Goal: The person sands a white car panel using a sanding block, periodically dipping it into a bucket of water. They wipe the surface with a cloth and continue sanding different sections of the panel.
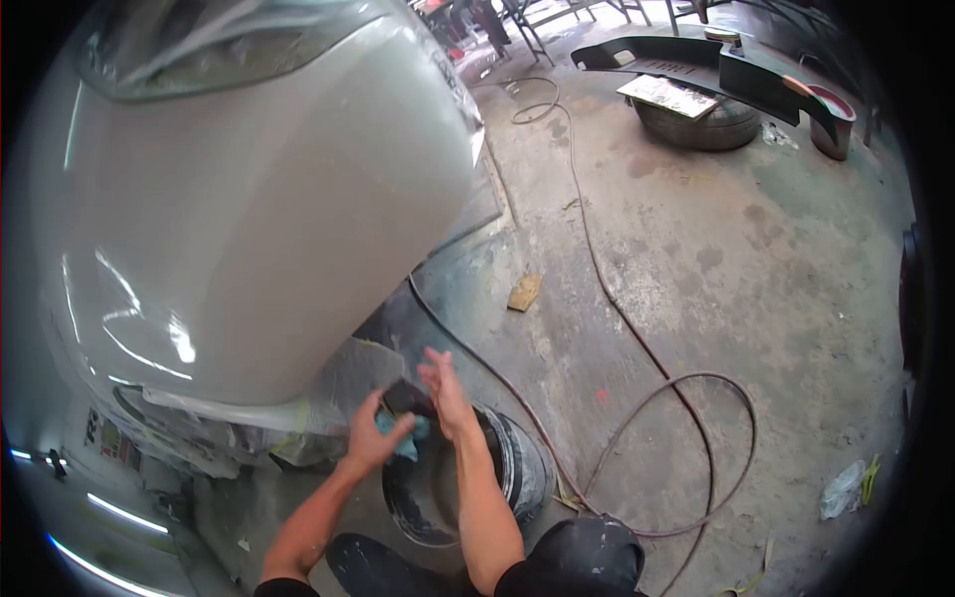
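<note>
Workshop floor [686,259], concrete, stained, crossed by 1 looped hose [572,169], with 1 pale grey car body panel [249,219] at left and 1 tyre [696,127] beneath 1 black trim piece [671,60] at upper right. Hands, 2, above the rim of 1 bucket [517,458]: 1 dark pad [406,398] and 1 blue-green cloth [406,438] are gripped in the left hand [376,433], while the right hand [448,398] is held open beside the pad, fingers spread.
</note>
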A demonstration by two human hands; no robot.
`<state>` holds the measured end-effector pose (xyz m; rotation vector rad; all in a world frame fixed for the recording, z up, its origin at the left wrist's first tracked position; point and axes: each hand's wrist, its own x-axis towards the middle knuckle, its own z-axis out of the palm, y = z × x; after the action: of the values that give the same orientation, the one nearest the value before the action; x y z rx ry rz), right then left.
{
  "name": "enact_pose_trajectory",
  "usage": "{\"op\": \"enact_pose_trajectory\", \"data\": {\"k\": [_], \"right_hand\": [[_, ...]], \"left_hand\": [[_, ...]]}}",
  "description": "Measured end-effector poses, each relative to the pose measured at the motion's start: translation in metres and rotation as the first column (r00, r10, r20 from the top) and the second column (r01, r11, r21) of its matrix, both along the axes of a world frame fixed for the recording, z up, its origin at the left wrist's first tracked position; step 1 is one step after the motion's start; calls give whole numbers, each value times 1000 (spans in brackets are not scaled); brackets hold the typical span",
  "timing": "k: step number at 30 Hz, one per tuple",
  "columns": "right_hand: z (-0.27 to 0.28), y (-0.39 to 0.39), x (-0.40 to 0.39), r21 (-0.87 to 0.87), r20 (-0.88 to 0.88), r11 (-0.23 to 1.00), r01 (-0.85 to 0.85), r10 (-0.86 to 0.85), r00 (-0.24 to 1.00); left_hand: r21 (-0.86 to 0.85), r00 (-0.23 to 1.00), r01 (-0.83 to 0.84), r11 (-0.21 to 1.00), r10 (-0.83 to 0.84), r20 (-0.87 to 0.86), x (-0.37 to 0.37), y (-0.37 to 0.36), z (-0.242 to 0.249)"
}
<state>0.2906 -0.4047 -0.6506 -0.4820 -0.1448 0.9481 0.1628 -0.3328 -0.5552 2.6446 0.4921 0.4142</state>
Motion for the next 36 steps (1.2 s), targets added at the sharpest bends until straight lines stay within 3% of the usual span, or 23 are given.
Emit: {"op": "enact_pose_trajectory", "data": {"k": [3, 4, 5, 6, 9, 12, 15, 17, 20, 24, 27, 28, 31, 32, 35, 36], "right_hand": [[-2, -12, 4, 91, 447, 993, 75, -108, 888], [6, -20, 3, 119, 416, 992, 52, -97, 904], [10, -24, 2, 148, 383, 988, 33, -88, 919], [4, -20, 0, 146, 505, 983, 113, -173, 845], [19, -26, -8, 7, 557, 976, 218, -185, 810], [20, -16, -15, 59, 225, 973, 224, -231, 947], [12, -5, -28, -16, 207, 970, 242, -234, 950], [16, -6, -41, -24, 318, 923, 383, -356, 879], [16, 3, -53, -192, 199, 876, 443, -408, 891], [5, 16, -71, -249, 308, 782, 571, -495, 812], [9, 19, -80, -200, 156, 807, 556, -534, 831], [4, 20, -81, -102, 130, 833, 544, -531, 837], [10, -5, -86, -89, 281, 860, 503, -463, 841], [13, -13, -85, -129, 454, 806, 578, -470, 757], [23, -35, -86, -95, 420, 795, 599, -513, 749], [23, -44, -86, -120, 392, 833, 540, -460, 797]], "left_hand": [[-512, 986, -138, 847, 168, 11, 10, 31, 7], [-657, 977, -180, 732, 212, -31, 10, 44, 9], [-660, 983, -149, 737, 185, -16, 15, 49, 12], [-659, 989, -111, 744, 148, 0, 22, 48, 14], [-679, 988, -48, 732, 136, 76, 36, 30, 26], [-607, 998, 24, 794, 15, 60, 34, 46, 19], [-461, 988, 136, 877, -157, -8, 35, 57, 22], [-454, 978, 156, 877, -202, -55, 34, 63, 22], [-458, 968, 196, 867, -247, -53, 27, 62, 19], [-437, 958, 254, 863, -287, -10, 21, 59, 19], [-439, 949, 248, 864, -308, -69, 18, 50, 31], [-439, 945, 237, 867, -311, -104, 19, 47, 35], [-442, 925, 305, 844, -373, -75, 27, 53, 30], [-466, 905, 325, 823, -413, -99, 31, 55, 29], [-594, 851, 323, 737, -501, -159, 39, 53, 29], [-662, 839, 295, 689, -518, -165, 40, 50, 30]]}}
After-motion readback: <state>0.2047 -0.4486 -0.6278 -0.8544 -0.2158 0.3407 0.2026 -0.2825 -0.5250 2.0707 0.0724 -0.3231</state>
